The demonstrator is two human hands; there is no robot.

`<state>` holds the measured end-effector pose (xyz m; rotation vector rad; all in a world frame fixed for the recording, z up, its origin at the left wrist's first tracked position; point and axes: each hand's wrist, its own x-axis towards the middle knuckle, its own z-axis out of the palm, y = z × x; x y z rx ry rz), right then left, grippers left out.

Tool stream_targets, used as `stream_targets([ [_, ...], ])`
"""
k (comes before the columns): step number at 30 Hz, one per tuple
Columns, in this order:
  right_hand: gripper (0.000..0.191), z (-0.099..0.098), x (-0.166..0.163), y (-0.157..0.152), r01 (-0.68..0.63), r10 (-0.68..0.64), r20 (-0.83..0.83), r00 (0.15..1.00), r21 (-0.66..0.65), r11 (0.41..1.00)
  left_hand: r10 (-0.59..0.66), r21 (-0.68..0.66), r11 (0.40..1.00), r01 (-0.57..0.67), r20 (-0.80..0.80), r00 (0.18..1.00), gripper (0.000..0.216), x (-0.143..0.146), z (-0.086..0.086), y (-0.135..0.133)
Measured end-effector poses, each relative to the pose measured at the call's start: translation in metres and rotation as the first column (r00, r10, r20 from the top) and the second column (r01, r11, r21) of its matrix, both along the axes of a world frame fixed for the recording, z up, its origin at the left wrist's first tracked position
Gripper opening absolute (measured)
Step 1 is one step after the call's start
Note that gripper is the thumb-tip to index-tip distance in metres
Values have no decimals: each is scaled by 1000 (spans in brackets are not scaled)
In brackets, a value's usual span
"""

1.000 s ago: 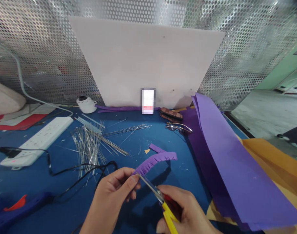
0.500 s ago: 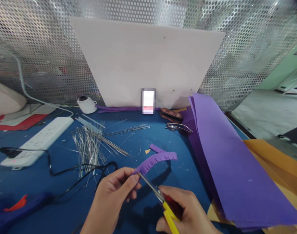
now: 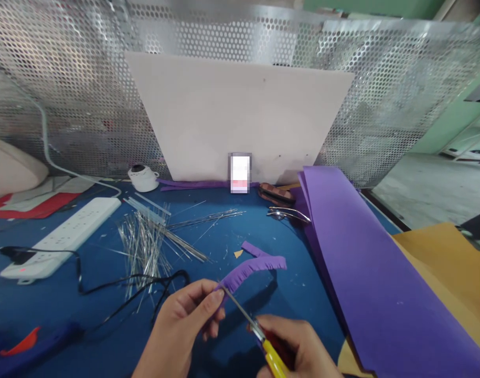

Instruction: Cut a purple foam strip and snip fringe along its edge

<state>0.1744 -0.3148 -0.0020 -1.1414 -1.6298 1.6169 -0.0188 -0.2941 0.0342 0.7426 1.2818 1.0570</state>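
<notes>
Head view: At lower centre of the frame, a person's left hand (image 3: 188, 320) pinches a fringed purple paper strip (image 3: 253, 266) between thumb and fingers, just above a blue bench (image 3: 298, 289). The strip's long axis arches from that pinch at its lower-left end up and rightward to a free end right of centre. At lower right of centre, the right hand (image 3: 292, 346) is wrapped around the yellow handle of a pair of scissors (image 3: 274, 357), its blades pointing up and left, steeply across the strip's line, tips beside the left thumb. The left hand is the nearer, touching the paper; the right stands apart from it, with the blades bridging the gap. Whether the tips bite into the paper is too small to tell.

A narrow purple piece (image 3: 252, 248) lies just beyond the strip, beside a tan scrap (image 3: 238, 254). Thin metal wires (image 3: 145, 252) spread left of centre, large purple sheets (image 3: 353, 262) fill the right of the frame, and eyeglasses (image 3: 292, 211) rest near the sheets' upper edge.
</notes>
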Motion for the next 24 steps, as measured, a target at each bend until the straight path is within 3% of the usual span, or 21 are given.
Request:
stream_targets([
  [8, 16, 5, -1, -2, 41, -41, -2, 999, 2, 999, -64, -77, 994, 78, 168, 984, 24, -5, -3, 3],
  [13, 29, 4, 1, -1, -1, -1, -33, 999, -47, 999, -66, -44, 996, 72, 124, 990, 21, -5, -3, 2],
  [24, 41, 4, 5, -4, 26, -67, 216, 974, 187, 982, -19, 24, 1000, 19, -12, 1000, 22, -3, -3, 1],
])
